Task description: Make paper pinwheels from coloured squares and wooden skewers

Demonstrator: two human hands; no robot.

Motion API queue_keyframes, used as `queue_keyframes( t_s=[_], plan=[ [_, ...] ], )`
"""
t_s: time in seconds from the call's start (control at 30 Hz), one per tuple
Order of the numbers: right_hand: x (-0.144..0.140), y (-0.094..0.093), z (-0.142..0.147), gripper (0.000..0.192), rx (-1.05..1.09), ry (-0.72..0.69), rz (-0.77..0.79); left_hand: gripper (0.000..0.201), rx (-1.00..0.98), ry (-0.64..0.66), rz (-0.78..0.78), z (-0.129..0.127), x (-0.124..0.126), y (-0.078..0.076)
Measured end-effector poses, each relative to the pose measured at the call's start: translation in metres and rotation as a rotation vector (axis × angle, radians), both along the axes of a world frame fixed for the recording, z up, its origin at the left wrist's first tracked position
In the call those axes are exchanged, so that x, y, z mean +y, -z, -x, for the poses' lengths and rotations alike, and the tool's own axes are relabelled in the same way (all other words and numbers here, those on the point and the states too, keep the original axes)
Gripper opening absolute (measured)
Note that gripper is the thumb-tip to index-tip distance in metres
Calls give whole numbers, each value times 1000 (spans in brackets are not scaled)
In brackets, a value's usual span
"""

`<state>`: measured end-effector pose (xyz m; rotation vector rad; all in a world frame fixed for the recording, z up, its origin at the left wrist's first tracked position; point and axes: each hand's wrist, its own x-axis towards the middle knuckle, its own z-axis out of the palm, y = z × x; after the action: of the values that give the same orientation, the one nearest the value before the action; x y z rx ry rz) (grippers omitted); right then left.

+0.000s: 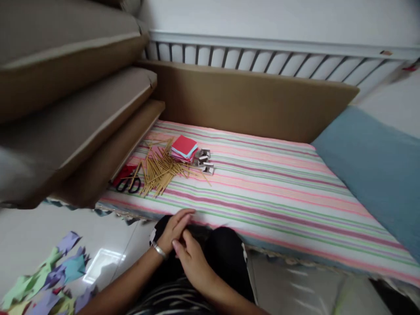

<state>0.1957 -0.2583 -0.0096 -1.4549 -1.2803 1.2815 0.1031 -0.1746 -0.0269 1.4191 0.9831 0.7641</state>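
My left hand, with a silver bangle on the wrist, rests on my dark-clothed knee at the near edge of a striped mattress. Against it lies my right hand, fingers touching the left hand. Neither hand visibly holds anything; the fingers are loosely curled. Farther up the mattress lie a heap of thin wooden sticks, a stack of red and coloured paper squares, several small grey clips and black-handled scissors.
Brown cushions lean stacked on the left. A brown board stands behind the mattress before a white railing. A blue pillow lies at right. Coloured paper scraps litter the white floor at lower left.
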Motion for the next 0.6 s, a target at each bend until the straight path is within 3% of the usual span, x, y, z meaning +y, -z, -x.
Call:
queue_keyframes(
  t_s=[0.03,0.1,0.17,0.27,0.33,0.43,0.5,0.6],
  plan=[
    [1,-6,-5,28,-42,8,-12,44,-42,122,111,-6,-2,-1],
    [0,-8,-21,18,-124,-53,35,46,-100,186,278,-16,-6,3],
    [-10,0,-44,13,-172,-119,95,42,-117,114,345,-20,-10,12],
    [-37,15,-78,21,-100,-4,190,38,-105,18,330,-10,-13,20],
    [-52,19,-95,25,-53,65,251,36,-56,-49,220,5,-10,19],
    [-53,20,-111,24,-184,32,240,30,159,-106,-152,30,5,13],
    [-38,25,-117,13,-329,-46,223,26,342,-46,-437,41,23,9],
    [-9,48,-120,4,-427,-65,265,26,493,207,-705,42,57,7]
  ],
)
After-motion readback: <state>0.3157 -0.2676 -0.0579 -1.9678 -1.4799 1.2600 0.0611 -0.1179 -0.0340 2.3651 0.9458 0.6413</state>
